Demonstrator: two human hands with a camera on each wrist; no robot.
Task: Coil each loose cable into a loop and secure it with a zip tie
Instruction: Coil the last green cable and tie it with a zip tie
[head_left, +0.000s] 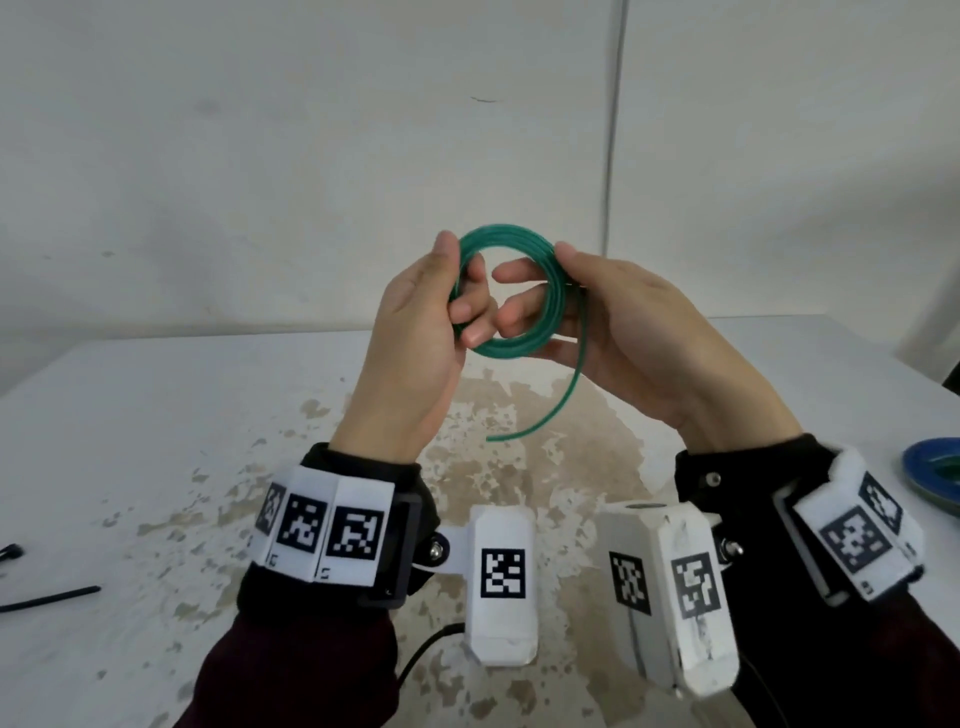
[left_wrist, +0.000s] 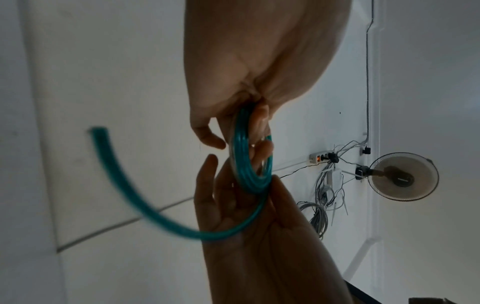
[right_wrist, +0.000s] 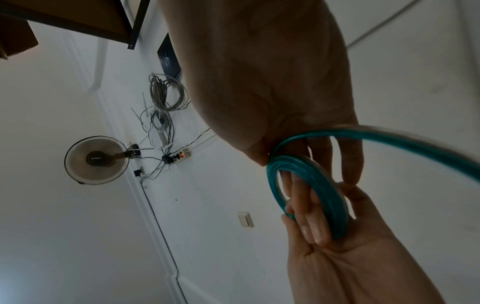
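A green cable (head_left: 519, 240) is wound into a small loop of several turns, held up in the air above the table. My left hand (head_left: 457, 283) pinches the loop's left side between thumb and fingers. On the loop's right side my right hand (head_left: 540, 280) grips it, thumb on top and fingers through the ring. A loose tail (head_left: 571, 384) curves down below the right palm. The left wrist view shows the coil (left_wrist: 241, 156) edge-on between both hands. In the right wrist view, fingers poke through the coil (right_wrist: 324, 195). A black zip tie (head_left: 52, 597) lies on the table at far left.
The white table (head_left: 156, 415) has a worn brown patch under my hands. A second dark zip tie end (head_left: 10, 552) shows at the left edge. A blue plate (head_left: 935, 475) with something green in it sits at the right edge. A wall stands behind.
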